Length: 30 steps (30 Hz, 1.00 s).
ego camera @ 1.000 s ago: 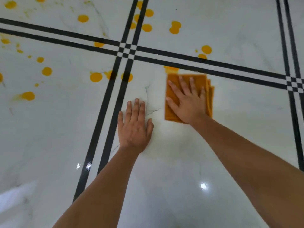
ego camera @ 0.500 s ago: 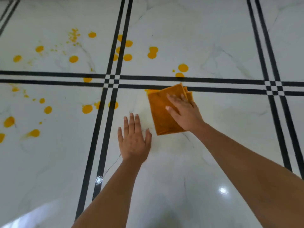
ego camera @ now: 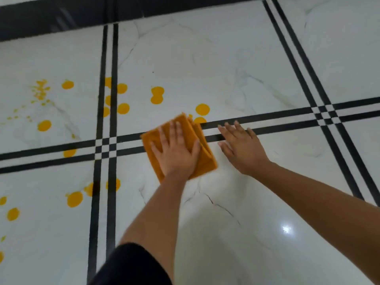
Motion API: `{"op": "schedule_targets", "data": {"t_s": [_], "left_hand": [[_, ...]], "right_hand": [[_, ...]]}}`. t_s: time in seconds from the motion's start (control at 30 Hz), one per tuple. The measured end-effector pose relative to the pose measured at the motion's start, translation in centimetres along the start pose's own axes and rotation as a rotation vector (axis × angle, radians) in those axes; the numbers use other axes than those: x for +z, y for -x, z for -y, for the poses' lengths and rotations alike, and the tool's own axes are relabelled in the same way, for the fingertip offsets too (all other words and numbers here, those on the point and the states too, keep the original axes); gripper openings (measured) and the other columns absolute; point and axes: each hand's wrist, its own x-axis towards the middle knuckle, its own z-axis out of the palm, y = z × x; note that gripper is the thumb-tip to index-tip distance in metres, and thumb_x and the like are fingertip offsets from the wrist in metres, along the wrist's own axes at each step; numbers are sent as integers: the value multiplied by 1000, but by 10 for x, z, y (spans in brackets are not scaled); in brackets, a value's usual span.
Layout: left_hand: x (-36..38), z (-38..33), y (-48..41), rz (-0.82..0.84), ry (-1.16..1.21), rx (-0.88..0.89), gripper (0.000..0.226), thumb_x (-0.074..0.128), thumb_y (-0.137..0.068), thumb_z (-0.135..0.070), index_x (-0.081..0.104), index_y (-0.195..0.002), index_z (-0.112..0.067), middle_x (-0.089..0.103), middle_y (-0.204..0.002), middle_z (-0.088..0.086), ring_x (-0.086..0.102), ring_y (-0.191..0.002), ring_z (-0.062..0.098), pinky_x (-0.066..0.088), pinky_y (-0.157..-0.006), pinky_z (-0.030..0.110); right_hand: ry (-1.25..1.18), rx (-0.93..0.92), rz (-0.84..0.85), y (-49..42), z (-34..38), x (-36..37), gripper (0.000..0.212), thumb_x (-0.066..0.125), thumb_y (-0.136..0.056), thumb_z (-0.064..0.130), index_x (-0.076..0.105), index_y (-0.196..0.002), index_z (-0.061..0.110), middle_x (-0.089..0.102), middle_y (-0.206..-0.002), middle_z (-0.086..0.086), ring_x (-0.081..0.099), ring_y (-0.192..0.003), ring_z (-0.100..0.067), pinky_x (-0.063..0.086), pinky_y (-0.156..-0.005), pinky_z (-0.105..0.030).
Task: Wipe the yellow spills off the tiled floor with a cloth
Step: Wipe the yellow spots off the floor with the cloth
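Note:
A folded orange cloth (ego camera: 203,159) lies on the white tiled floor (ego camera: 257,202), across the horizontal pair of black stripes (ego camera: 277,120). My left hand (ego camera: 175,151) presses flat on top of it, fingers spread. My right hand (ego camera: 242,149) rests flat on the bare floor just right of the cloth, holding nothing. Yellow spills sit right beyond the cloth (ego camera: 202,109), further back (ego camera: 157,95), around the vertical stripes (ego camera: 123,108), and at the lower left (ego camera: 74,199). One drop (ego camera: 199,119) touches the cloth's far corner.
Small yellow splatter (ego camera: 41,91) marks the far-left tile. A wide dark band (ego camera: 61,17) runs along the top edge. A second stripe crossing (ego camera: 324,115) lies to the right. A dark piece of clothing (ego camera: 131,264) shows at the bottom. A light glare (ego camera: 286,229) reflects near my right arm.
The cloth passed from my right hand to my left hand and slid up onto the black stripes. My right hand came off it onto the floor. The view tilted toward the far band.

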Motion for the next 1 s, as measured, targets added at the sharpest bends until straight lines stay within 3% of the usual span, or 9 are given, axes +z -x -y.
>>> {"op": "schedule_targets", "data": {"t_s": [0.1,0.27,0.4,0.57,0.7,0.77,0.83,0.9,1.0], "left_hand": [[-4,8,-13,-10,-43,45,77,10,-85,-68,-10,-148,-26,-11,-157,-4,-16,-142,29,-10,-109,61],[-7,5,-39,12,-187,530,76,5,-80,-72,-3,-147,-36,-2,-157,-8,-8,-144,28,-4,-107,66],[-18,-27,-114,-6,-121,314,73,11,-83,-72,-4,-146,-39,-4,-158,-7,-13,-142,34,-7,-104,69],[-17,-6,-111,14,-316,979,71,10,-80,-72,1,-145,-44,10,-157,-6,1,-143,35,9,-103,70],[-30,-28,-173,-14,-166,445,68,11,-84,-72,0,-145,-44,2,-158,-7,-6,-143,33,0,-106,68],[-27,-25,-152,-26,-174,535,70,11,-83,-70,1,-146,-40,5,-158,-5,-3,-143,36,3,-104,71],[-17,-4,-115,-27,-231,956,71,19,-83,-69,11,-146,-39,18,-156,-2,9,-142,38,14,-101,73],[-18,9,-121,0,-291,1157,69,21,-82,-71,17,-145,-41,24,-154,-4,13,-142,36,17,-100,71],[-30,-14,-168,-25,-206,652,70,9,-81,-74,2,-144,-45,8,-157,-8,-1,-144,32,5,-106,68]], "right_hand": [[-40,84,-56,-13,-1,2,60,12,-94,50,15,-148,24,17,-156,0,6,-145,-19,4,-115,-39],[-71,215,-136,-31,-5,3,76,-4,-82,56,15,-148,24,15,-157,0,3,-145,-19,-1,-115,-38],[-61,288,-161,-41,-20,6,75,-4,-82,55,12,-148,25,14,-157,0,2,-145,-19,-1,-115,-38],[-72,382,-175,-51,-32,4,73,-2,-83,57,13,-148,28,12,-157,1,1,-145,-18,1,-115,-39],[-87,410,-153,-52,-29,8,71,-4,-83,58,8,-148,31,7,-158,3,-3,-145,-17,-3,-115,-38],[-80,412,-140,-54,-29,6,72,-6,-82,58,8,-148,31,5,-158,4,-4,-145,-16,-4,-115,-38],[-68,407,-146,-56,-28,5,73,-6,-82,59,8,-148,32,6,-157,5,-4,-145,-15,-5,-114,-37],[-72,393,-136,-58,-25,4,73,-7,-81,60,9,-148,32,6,-157,6,-5,-144,-14,-7,-114,-36],[-55,365,-106,-57,-15,1,75,-10,-80,60,7,-148,32,6,-157,7,-6,-144,-13,-11,-112,-34]]}}
